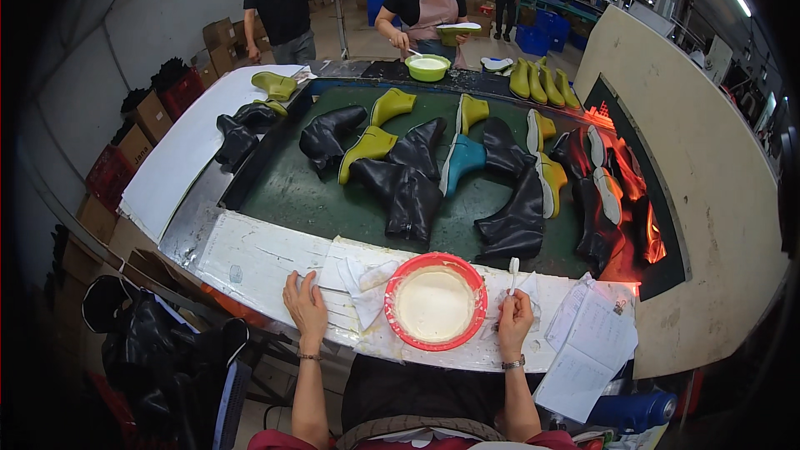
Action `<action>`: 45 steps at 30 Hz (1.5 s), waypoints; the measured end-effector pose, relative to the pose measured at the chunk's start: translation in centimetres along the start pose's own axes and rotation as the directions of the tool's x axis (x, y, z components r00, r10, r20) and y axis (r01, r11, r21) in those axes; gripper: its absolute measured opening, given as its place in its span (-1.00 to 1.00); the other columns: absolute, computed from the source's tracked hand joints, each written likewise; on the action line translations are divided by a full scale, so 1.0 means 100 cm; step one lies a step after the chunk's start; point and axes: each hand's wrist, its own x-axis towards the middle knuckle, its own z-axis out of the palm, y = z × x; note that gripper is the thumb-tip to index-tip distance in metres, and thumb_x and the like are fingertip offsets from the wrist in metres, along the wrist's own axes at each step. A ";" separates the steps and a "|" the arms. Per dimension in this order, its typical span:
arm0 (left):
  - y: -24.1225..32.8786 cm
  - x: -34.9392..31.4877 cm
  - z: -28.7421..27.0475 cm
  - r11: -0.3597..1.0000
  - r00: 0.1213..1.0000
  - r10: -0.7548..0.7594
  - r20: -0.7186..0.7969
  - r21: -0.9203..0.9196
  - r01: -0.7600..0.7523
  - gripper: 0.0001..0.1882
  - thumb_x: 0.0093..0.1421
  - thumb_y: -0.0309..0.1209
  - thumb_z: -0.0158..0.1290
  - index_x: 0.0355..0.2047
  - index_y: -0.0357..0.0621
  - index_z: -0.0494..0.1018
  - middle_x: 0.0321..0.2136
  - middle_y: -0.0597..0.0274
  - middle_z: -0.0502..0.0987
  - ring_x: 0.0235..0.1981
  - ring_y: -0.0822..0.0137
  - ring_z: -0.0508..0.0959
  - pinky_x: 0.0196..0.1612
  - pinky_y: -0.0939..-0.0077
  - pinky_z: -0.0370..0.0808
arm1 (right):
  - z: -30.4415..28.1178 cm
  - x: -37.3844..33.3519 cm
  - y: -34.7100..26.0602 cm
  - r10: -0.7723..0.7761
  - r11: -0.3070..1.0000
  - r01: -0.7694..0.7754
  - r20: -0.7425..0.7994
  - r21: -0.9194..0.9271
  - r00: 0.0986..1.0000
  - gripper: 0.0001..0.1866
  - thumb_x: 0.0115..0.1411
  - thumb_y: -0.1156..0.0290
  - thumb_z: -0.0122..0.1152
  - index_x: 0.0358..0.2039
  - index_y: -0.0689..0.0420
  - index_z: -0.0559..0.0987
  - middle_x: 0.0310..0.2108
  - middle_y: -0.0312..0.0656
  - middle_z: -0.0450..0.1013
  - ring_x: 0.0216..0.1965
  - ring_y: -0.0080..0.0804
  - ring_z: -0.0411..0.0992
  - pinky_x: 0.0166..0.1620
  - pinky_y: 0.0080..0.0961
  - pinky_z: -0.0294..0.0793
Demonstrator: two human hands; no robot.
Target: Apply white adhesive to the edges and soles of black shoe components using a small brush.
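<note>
My left hand [306, 310] rests on the white board [267, 254] at the near edge, fingers apart and holding nothing. In my right hand [515, 322] is a small white-headed brush [514, 268], held upright with the bristles up. Between my hands sits a red bowl [392, 317] filled with a cream-coloured liquid [434, 304]. A crumpled white cloth [364, 290] lies left of the bowl. Beyond, black boot uppers [408, 200] lie on a green belt [283, 192], along with yellow-green shoe lasts [367, 150] and a teal last [463, 160].
At the right, boots sit under a glowing orange opening [650, 233] beside a tall beige panel [700, 175]. Papers [592, 342] lie near my right hand. Across the belt, a co-worker [429, 12] works over a green bowl [427, 69]. More black boots [158, 358] hang lower left.
</note>
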 end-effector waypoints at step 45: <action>-0.007 -0.009 0.012 0.995 0.993 -0.084 -0.077 -0.066 0.079 -0.68 0.25 -0.46 0.06 0.02 -0.04 0.54 0.18 -0.18 0.37 0.29 -0.16 0.28 0.36 -0.11 0.16 | -0.001 0.003 0.005 -0.134 0.974 0.136 0.024 -0.183 0.991 -0.70 0.47 0.25 0.06 -0.07 0.27 0.53 -0.44 -0.37 0.40 -0.59 -0.74 0.13 -0.59 -0.68 0.13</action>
